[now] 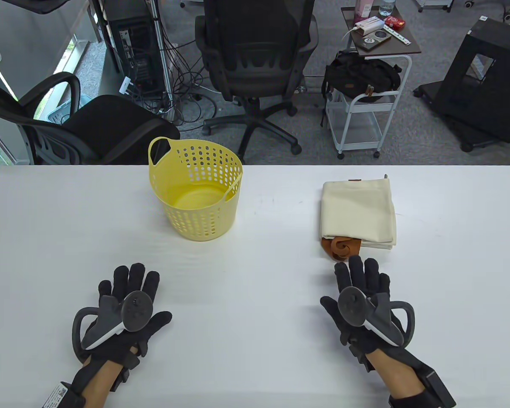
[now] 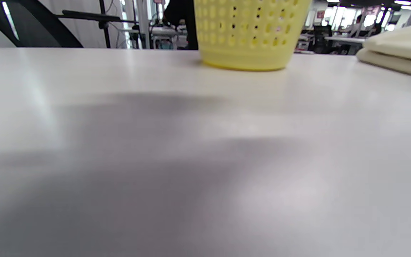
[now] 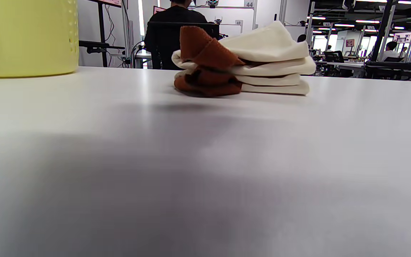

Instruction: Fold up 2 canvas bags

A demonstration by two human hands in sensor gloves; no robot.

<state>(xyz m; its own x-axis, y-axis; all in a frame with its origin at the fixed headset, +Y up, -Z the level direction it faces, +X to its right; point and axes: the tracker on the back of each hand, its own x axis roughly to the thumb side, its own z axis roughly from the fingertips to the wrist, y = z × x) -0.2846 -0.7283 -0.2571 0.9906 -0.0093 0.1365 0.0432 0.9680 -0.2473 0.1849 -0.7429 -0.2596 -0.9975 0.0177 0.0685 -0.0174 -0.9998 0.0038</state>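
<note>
Both of my hands lie flat on the white table (image 1: 255, 204), palms down, fingers spread, holding nothing. My left hand (image 1: 125, 308) is well apart from everything, near the table's front edge. My right hand (image 1: 361, 297) has its fingertips (image 1: 357, 264) just short of the canvas bags (image 1: 359, 212), not touching as far as I can tell. The bags sit as one cream stack on the right side of the table, and the right wrist view shows several layers with rust-brown handles (image 3: 205, 64) bunched out at the near end. To the left stands the yellow basket (image 1: 197, 193), nothing in it. I judge the stack is already folded, or I'm at the very start; hard to say. Next I'd reach forward with my right hand for the top layer, minding those loose straps.
</note>
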